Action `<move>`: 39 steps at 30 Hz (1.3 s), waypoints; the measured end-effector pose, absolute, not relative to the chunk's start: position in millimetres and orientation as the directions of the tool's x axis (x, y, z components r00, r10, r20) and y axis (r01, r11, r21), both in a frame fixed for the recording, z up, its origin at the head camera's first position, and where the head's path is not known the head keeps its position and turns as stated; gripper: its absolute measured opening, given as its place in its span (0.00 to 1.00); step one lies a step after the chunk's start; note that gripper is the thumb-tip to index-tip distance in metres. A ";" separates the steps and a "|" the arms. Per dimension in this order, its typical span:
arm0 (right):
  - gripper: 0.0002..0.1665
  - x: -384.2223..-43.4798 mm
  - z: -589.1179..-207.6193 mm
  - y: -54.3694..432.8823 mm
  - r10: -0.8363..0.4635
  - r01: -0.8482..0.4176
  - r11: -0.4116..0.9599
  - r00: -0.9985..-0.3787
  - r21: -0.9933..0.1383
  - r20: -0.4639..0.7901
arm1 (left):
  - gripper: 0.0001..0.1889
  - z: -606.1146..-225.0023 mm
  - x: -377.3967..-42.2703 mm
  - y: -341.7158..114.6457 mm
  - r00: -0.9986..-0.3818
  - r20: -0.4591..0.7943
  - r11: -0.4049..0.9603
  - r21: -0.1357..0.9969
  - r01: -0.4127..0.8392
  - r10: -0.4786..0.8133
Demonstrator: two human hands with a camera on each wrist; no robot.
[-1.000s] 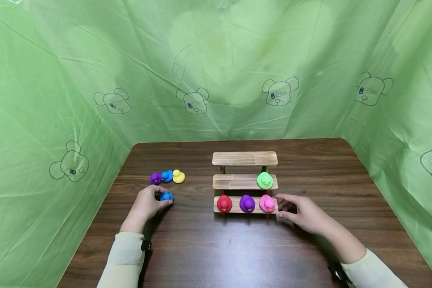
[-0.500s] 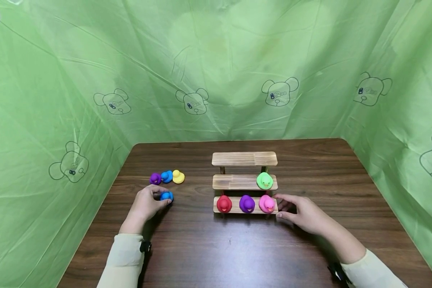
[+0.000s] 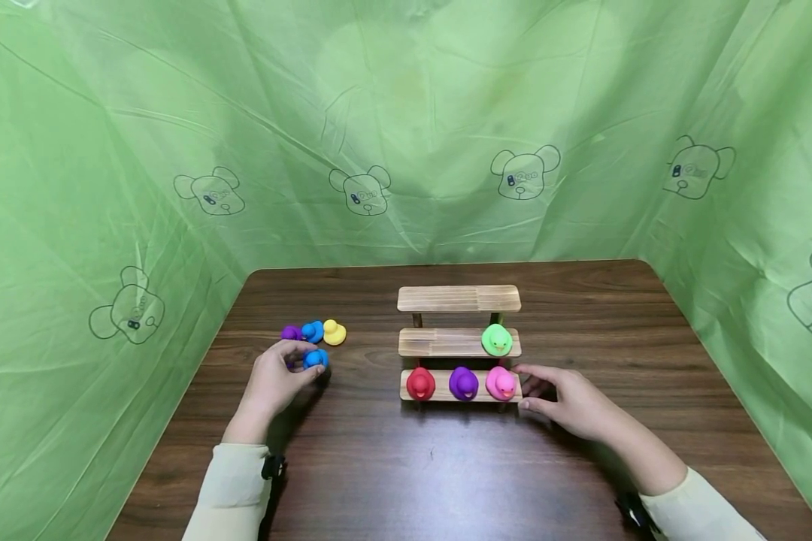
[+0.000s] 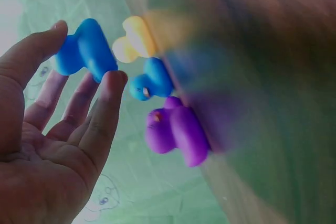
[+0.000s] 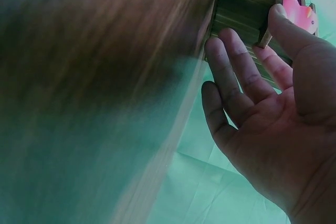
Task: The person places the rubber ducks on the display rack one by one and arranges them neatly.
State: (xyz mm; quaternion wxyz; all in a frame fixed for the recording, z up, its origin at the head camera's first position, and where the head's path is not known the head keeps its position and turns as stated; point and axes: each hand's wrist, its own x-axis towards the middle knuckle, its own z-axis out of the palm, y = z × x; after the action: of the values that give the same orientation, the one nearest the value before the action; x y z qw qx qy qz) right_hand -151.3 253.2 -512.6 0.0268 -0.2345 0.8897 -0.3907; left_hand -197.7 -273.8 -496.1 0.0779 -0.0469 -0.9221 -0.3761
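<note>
In the left wrist view, a blue rubber duck [image 4: 86, 51] sits between the thumb and fingertips of my left hand [image 3: 275, 382], clear of the tabletop. Behind it stand a purple duck [image 4: 181, 132], a second blue duck [image 3: 313, 331] and a yellow duck [image 3: 334, 332]. At the rack's right end, my right hand [image 3: 568, 400] holds the lowest board of the three-tier wooden rack [image 3: 440, 343] between thumb and index finger; the other fingers extend loosely. That board carries a red duck [image 3: 421, 384], a purple duck [image 3: 463, 384] and a pink duck [image 3: 501, 384].
A green duck [image 3: 497, 340] stands at the right of the middle board. The top board [image 3: 459, 298] bears no duck. Green curtains [image 3: 406, 113] with bear-like drawings surround the brown wooden table [image 3: 392, 473] at the back and sides.
My left hand has raised the blue duck off the table and shifted slightly away from me. The right hand and the rack look unmoved.
</note>
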 end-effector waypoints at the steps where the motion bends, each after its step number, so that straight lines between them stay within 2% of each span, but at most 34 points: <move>1: 0.32 -151.2 -512.7 253.6 -0.439 -0.398 0.583 -0.888 -0.708 0.137 | 0.19 -493.5 -197.3 -271.9 -0.980 0.194 0.698 0.698 0.159 0.029; 9: 0.32 -151.2 -511.7 254.0 -0.438 -0.382 0.581 -0.891 -0.719 0.119 | 0.22 -474.5 -194.8 -256.2 -0.942 0.331 0.593 0.749 0.295 0.051; 17: 0.33 -152.8 -514.2 254.1 -0.437 -0.377 0.601 -0.893 -0.705 0.106 | 0.22 -461.0 -191.9 -235.5 -0.942 0.333 0.518 0.798 0.308 0.048; 30: 0.33 -153.0 -513.9 254.4 -0.430 -0.376 0.608 -0.896 -0.699 0.107 | 0.21 -445.8 -193.9 -201.0 -0.916 0.385 0.383 0.834 0.398 0.113; 39: 0.33 -153.3 -514.4 254.7 -0.432 -0.382 0.604 -0.894 -0.700 0.115 | 0.20 -420.3 -185.5 -169.2 -0.901 0.404 0.386 0.814 0.433 0.159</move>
State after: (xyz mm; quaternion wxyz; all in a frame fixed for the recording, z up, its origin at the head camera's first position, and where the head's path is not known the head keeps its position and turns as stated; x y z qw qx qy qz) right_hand -153.3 254.7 -514.4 0.0328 -0.2274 0.8949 -0.3826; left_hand -185.5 -169.2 -420.3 0.1307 -0.1800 -0.8222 -0.5239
